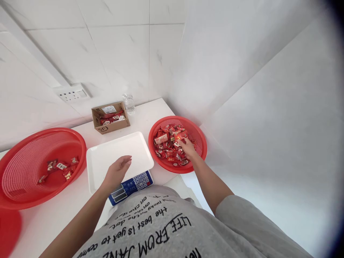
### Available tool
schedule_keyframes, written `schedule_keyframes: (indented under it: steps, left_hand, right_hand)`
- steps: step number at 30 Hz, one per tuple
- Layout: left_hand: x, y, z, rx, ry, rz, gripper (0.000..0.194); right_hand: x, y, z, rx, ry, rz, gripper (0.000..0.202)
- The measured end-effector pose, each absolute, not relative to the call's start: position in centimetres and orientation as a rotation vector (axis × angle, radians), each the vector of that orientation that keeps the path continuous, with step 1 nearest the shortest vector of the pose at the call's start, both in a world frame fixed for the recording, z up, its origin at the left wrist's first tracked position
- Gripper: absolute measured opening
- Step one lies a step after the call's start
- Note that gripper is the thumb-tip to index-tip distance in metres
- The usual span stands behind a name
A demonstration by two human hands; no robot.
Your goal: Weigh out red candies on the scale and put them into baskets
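Over the near part of a white scale tray (120, 150) hovers my left hand (119, 170), its fingers loosely curled, with nothing seen in them. My right hand (187, 147) is inside the right red basket (200, 143), its thumb and fingers pinching a red packet (180, 136) on top of the heap. Many small red packets (170, 154) fill that basket. The scale's blue keypad panel (131, 186) shows below the tray, partly behind my left forearm. No packets lie on the tray.
A larger red basket (27, 147) on the left holds several packets. An open cardboard box (115, 125) with red packets stands behind the tray, beside a clear plastic container (129, 104). Part of another red object (9, 229) shows at lower left. Walls rise behind and to the right.
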State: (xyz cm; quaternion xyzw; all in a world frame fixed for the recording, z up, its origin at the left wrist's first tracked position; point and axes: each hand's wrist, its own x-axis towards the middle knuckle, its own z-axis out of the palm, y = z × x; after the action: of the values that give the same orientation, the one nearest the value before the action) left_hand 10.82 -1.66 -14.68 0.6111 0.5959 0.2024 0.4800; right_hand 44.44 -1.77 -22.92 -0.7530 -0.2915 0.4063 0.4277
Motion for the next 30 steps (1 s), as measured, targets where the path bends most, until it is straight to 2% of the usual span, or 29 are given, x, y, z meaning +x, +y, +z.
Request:
schedule_keyframes:
  steps: [7, 12, 15, 17, 21, 25, 30]
  left_hand:
    - [14.2, -1.8, -14.6, 1.499, 1.231, 0.409, 0.042]
    - [13.9, -2.4, -14.7, 1.419, 1.208, 0.356, 0.047]
    - [13.4, -2.3, -14.4, 1.341, 1.216, 0.333, 0.050]
    - [13.1, -2.1, -14.2, 1.292, 1.238, 0.327, 0.050]
    - [12.5, -1.9, -13.8, 1.228, 1.265, 0.378, 0.051]
    - [11.6, -2.7, -14.0, 1.232, 1.287, 0.393, 0.051]
    - [9.7, -3.8, -14.3, 1.229, 1.369, 0.382, 0.052]
  right_hand:
    - [45.0, -1.9, -21.5, -1.812, -0.764, 1.123, 0.050]
    - [45.6, -2.9, -21.1, -1.850, -1.177, 1.275, 0.032]
    - [46.1, -3.0, -21.1, -1.989, -1.465, 1.247, 0.020]
    - [46.3, -2.8, -21.1, -2.058, -1.541, 1.170, 0.020]
    - [45.7, -1.5, -21.2, -2.133, -1.545, 0.849, 0.027]
    - [43.2, 1.5, -21.4, -2.060, -1.840, 0.520, 0.050]
    - [39.4, 4.9, -22.4, -2.096, -2.113, 0.547, 0.058]
